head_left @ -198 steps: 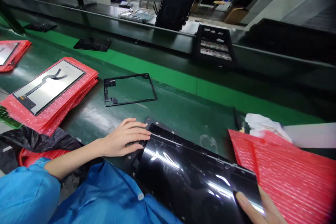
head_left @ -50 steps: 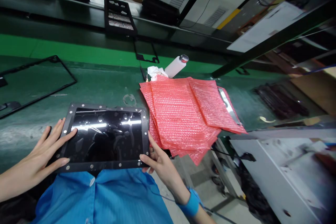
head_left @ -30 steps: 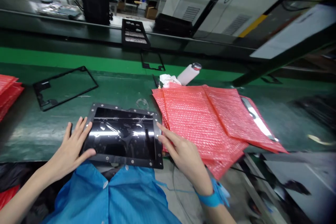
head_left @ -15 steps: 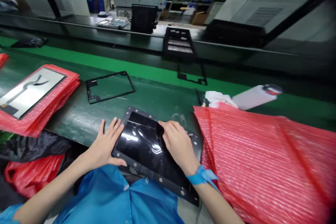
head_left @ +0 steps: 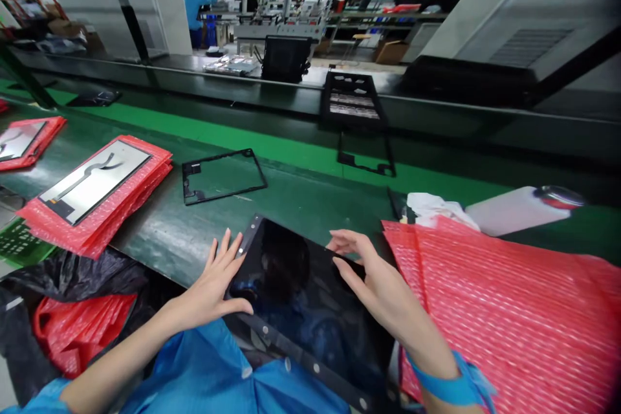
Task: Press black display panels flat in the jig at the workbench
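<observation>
A glossy black screen panel (head_left: pixel 310 310) lies over a dark grey frame-like plate (head_left: pixel 291 365) with round silvery dots along its edge, close against my body. My left hand (head_left: pixel 213 291) rests at its left end with fingers spread, the fingertips on the plate's left rim and the thumb near the front edge. At the far right edge of the screen, my right hand (head_left: pixel 373 278) grips it, thumb on the glossy face and fingers curled behind the edge. The screen appears tilted up at the far side, covering the plate's far rim.
Red bubble-wrap sheets (head_left: pixel 504 310) lie at right, beside a white bottle (head_left: pixel 509 210) and crumpled white cloth (head_left: pixel 431 208). A thin black frame (head_left: pixel 226 196) lies ahead. Left stands a stack of red bubble pouches (head_left: pixel 130 197) topped by a display panel (head_left: pixel 97 181). A co-worker (head_left: pixel 195 10) is far back.
My right hand has moved right, its fingers now behind the screen's far edge. The screen's far side has come up and its reflections changed. The view has tilted upward.
</observation>
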Available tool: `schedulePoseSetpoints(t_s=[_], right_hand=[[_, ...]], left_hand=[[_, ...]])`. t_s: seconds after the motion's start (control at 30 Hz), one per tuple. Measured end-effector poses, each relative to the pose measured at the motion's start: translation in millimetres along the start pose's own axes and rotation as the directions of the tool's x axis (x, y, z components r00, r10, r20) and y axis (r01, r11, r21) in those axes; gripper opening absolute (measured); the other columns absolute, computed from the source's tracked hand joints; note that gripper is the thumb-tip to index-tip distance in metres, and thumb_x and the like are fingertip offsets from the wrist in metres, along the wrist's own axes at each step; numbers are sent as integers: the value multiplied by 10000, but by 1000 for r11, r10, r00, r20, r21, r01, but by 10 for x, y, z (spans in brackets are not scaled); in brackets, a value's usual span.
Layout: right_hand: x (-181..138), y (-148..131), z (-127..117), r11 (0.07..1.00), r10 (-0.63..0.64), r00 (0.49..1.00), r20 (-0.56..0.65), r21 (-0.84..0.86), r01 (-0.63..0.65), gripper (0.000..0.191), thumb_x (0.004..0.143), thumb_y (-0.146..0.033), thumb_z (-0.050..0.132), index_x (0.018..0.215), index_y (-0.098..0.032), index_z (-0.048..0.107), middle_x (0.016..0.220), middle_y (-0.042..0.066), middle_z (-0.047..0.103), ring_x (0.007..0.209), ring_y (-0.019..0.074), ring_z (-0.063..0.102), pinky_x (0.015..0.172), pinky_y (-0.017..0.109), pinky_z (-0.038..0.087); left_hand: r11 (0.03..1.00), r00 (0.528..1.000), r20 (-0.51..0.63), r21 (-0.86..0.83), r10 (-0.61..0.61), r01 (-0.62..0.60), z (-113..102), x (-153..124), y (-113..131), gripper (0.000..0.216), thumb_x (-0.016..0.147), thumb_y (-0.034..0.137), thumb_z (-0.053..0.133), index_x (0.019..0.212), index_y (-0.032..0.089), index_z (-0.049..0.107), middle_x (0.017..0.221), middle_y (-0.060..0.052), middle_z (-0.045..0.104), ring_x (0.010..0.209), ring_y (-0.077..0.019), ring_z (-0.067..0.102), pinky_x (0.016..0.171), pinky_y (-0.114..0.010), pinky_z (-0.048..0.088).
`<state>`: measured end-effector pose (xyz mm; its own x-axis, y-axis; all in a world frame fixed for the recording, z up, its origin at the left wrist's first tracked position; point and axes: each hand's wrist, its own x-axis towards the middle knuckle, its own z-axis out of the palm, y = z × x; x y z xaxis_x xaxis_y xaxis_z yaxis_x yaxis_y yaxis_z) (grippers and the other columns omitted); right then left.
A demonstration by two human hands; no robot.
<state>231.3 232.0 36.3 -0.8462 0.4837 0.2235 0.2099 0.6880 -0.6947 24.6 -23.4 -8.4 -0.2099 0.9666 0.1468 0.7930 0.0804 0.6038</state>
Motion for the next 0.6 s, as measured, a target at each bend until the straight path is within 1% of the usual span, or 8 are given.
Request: schedulePoseSetpoints(t_s=[0.1,0.13,0.2,0.27,0.33,0.4,0.47,0.6], right_hand=[[-17,-59,-183,999,40,999,26,35,-41,301,979,-387,493,1252,-261,491,1080,57,622,953,195,621,831,346,521],[-23,-81,-242,997,55,998,24,48,-56,294,979,-407,500,1235,-263,512,1083,59,621,940,195,622,793,335,530],[-30,-152,-362,996,45,999,0,74,-45,264,980,-420,513,1195,-273,553,1144,66,616,982,203,619,753,318,538],[-31,-257,-484,997,-5,996,-94,75,12,212,980,-399,527,1150,-288,587,1233,63,603,1092,221,599,780,321,538],[-44,-369,-600,998,-58,963,-262,-5,59,185,981,-370,534,1136,-298,602,1295,52,588,1205,244,550,905,369,510],[-97,-436,-691,990,-91,901,-424,-137,35,207,987,-349,524,1173,-303,602,1322,47,578,1263,260,511,1032,435,433],[-212,-410,-742,975,-97,852,-515,-222,-23,242,991,-345,514,1215,-302,594,1335,46,572,1282,266,493,1089,464,376],[-621,-62,-738,961,11,841,-541,-228,-160,250,983,-386,504,1190,-304,616,1326,40,584,1228,266,541,1026,440,447]], left_hand=[[946,983,-115,-308,-140,99,62,62,143,401,956,448,573,1312,276,507,1632,-109,254,1543,-323,41,1213,-599,66],[883,970,-119,-448,-213,139,71,87,213,331,956,425,582,1244,265,548,1562,-113,389,1512,-324,196,1205,-563,151],[711,944,-83,-680,-318,179,51,161,356,256,956,412,584,1150,245,583,1274,-100,615,1259,-276,520,1077,-448,382],[585,935,-64,-794,-349,164,-29,296,455,216,959,421,575,1056,228,591,979,-46,644,938,-193,604,870,-329,483],[562,933,-104,-819,-344,116,-179,532,457,229,934,438,610,979,215,581,871,-12,608,812,-148,572,770,-269,486],[549,917,-165,-833,-362,67,-395,897,337,268,879,441,686,952,208,577,865,3,600,782,-127,559,735,-238,481],[549,883,-235,-835,-406,31,-654,1388,114,306,829,430,744,946,201,578,877,12,607,766,-115,566,705,-222,481],[581,779,-306,-809,-548,91,-1147,2518,-420,275,939,362,624,1107,146,598,1017,-46,635,826,-145,624,720,-301,547]])
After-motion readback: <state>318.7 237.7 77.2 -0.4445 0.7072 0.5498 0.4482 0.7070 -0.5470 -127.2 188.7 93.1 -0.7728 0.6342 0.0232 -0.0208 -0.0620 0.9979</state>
